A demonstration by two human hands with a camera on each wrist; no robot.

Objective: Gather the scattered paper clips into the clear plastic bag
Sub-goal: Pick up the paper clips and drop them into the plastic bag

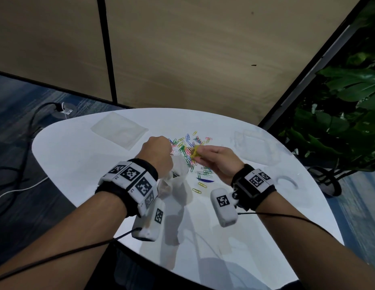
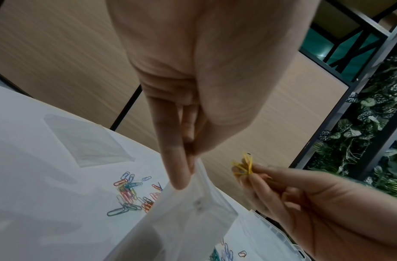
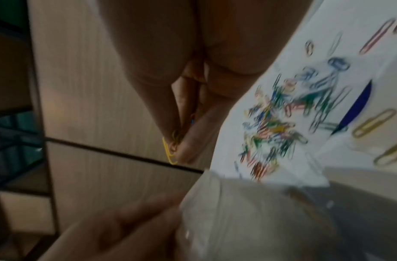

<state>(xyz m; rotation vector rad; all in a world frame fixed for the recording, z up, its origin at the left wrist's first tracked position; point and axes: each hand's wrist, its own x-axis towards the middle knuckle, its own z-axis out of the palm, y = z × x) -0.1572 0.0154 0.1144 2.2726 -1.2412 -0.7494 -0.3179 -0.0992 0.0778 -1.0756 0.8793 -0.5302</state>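
Note:
My left hand (image 1: 161, 152) pinches the top edge of a clear plastic bag (image 1: 178, 174) and holds it up above the white table (image 1: 77, 164); in the left wrist view the bag (image 2: 193, 220) hangs from my fingers with its mouth parted. My right hand (image 1: 207, 158) pinches a small bunch of yellow paper clips (image 1: 195, 153), raised just right of the bag's mouth; the same clips (image 2: 243, 166) (image 3: 170, 151) show in both wrist views. A pile of coloured paper clips (image 1: 190, 147) lies scattered on the table beyond and under my hands. A few clips (image 2: 226, 252) lie below the bag.
A second flat clear bag (image 1: 119, 130) lies at the table's far left. A clear plastic box (image 1: 253, 147) sits at the far right of the table. A blue sliver (image 1: 207, 181) lies among the near clips. Plants (image 1: 345, 114) stand to the right, cables (image 1: 25, 164) on the floor left.

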